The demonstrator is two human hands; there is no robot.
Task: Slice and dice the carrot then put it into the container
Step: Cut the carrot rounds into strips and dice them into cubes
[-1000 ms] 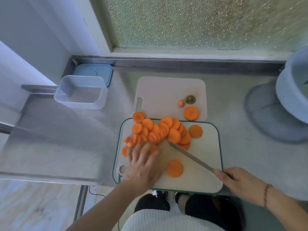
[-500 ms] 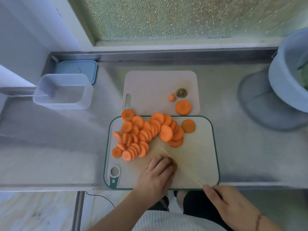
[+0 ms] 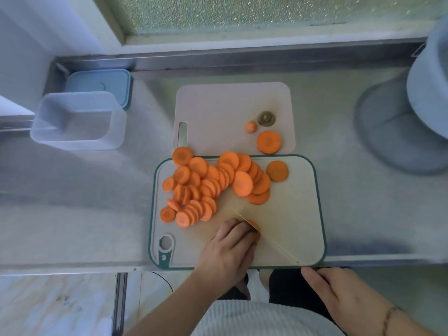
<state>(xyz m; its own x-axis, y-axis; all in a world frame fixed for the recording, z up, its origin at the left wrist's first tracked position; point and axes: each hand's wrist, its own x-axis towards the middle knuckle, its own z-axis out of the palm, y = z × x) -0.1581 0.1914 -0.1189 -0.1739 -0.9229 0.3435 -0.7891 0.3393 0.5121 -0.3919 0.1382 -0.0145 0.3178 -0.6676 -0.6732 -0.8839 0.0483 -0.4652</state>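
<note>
Several orange carrot rounds lie piled on the green-rimmed cutting board. My left hand rests on the board's near part, its fingers curled over one carrot slice. My right hand grips the handle of a knife below the board's near edge. The thin knife blade runs edge-on from there up to the slice under my left fingers. The clear plastic container stands at the far left, with nothing in it.
A pale pink board lies behind, bearing a carrot round, a small carrot tip and the stem end. A blue lid lies behind the container. A big blue bowl stands at the right. The counter edge runs just below the board.
My left hand left the pile and came down onto the single slice near the board's front. The knife swung from lying flat across the board to standing edge-on at that slice.
</note>
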